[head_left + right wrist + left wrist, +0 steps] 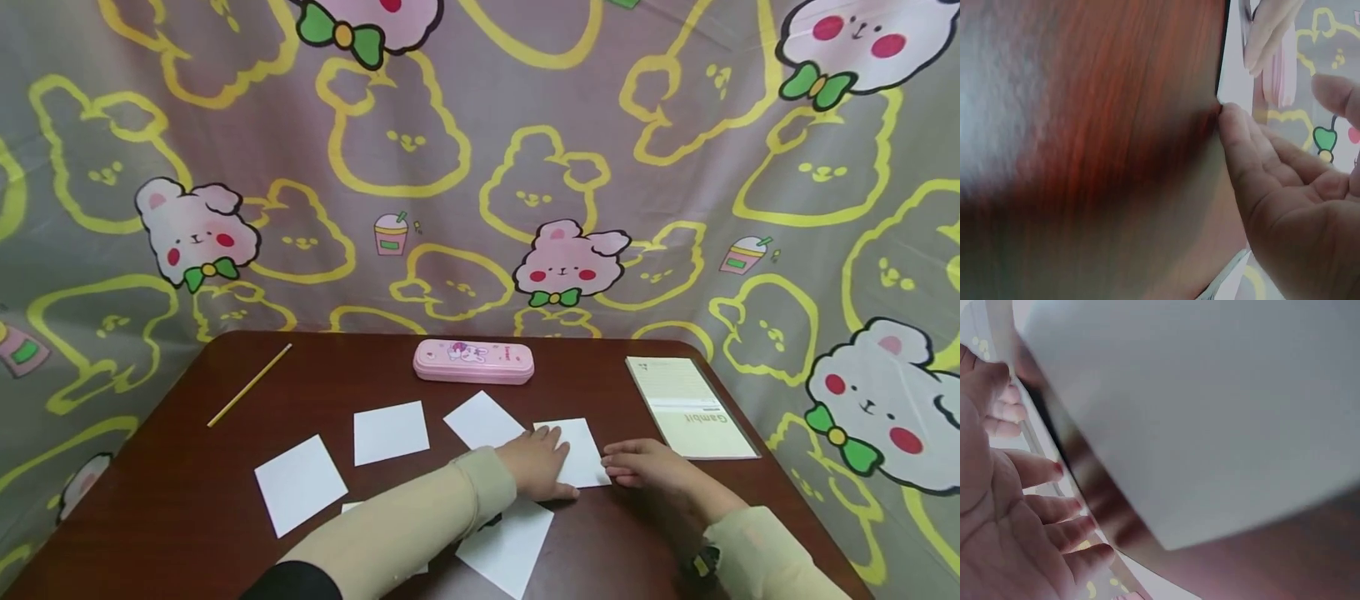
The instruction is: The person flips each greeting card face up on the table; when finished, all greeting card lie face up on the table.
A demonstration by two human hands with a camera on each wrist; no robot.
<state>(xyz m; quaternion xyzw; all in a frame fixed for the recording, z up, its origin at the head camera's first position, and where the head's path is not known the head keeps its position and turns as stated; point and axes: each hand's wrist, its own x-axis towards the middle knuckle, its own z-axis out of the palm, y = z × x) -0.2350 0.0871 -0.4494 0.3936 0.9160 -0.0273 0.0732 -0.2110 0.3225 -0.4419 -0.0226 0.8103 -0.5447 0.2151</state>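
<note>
Several white paper squares lie on the table. My left hand point(536, 464) reaches across, its fingers spread over the left part of the rightmost square point(583, 450). In the left wrist view its palm and fingers point(1072, 534) show beside a large blurred white sheet point(1210, 412). My right hand point(663, 472) lies low at that rightmost square's right edge, thumb side up. The right wrist view shows its fairly straight fingertips point(1230, 115) right at the paper's corner, with the thumb point(1335, 94) held apart. Under the left forearm, one square point(506, 546) is partly covered and another mostly hidden.
A pink pencil case point(472, 362) sits at the back middle of the brown table point(172, 483). To the right lies a cream notepad point(693, 408), close beyond my right hand. A yellow pencil point(250, 385) is at the far left. Behind hangs a patterned curtain point(465, 233).
</note>
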